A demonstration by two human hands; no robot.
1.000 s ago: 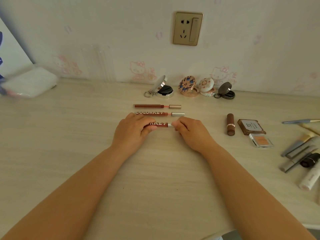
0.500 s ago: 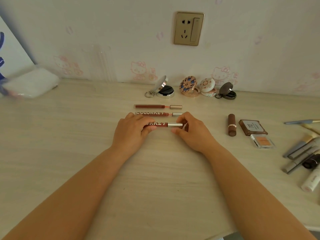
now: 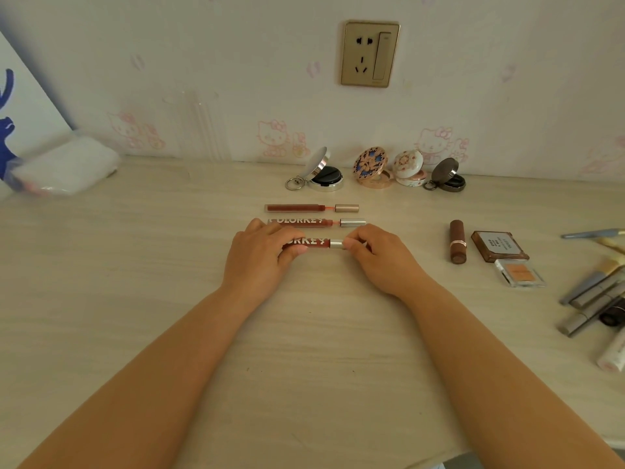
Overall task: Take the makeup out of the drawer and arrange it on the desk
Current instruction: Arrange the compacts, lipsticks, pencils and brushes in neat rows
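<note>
Three lip gloss tubes lie in a row on the light wooden desk. The nearest tube, dark red with white letters and a silver cap, is between my hands. My left hand grips its body at the left end. My right hand pinches the silver cap at the right end. Behind it lie a second lettered tube and a plain red tube with a gold cap. The drawer is out of view.
Several open compacts stand along the wall. A brown lipstick, a brown palette and a clear blush case lie to the right. Brushes and tubes crowd the right edge. A white packet sits far left.
My right hand slid left along the silver cap, covering more of it than half a second ago. The tube and my left hand stayed in place.
</note>
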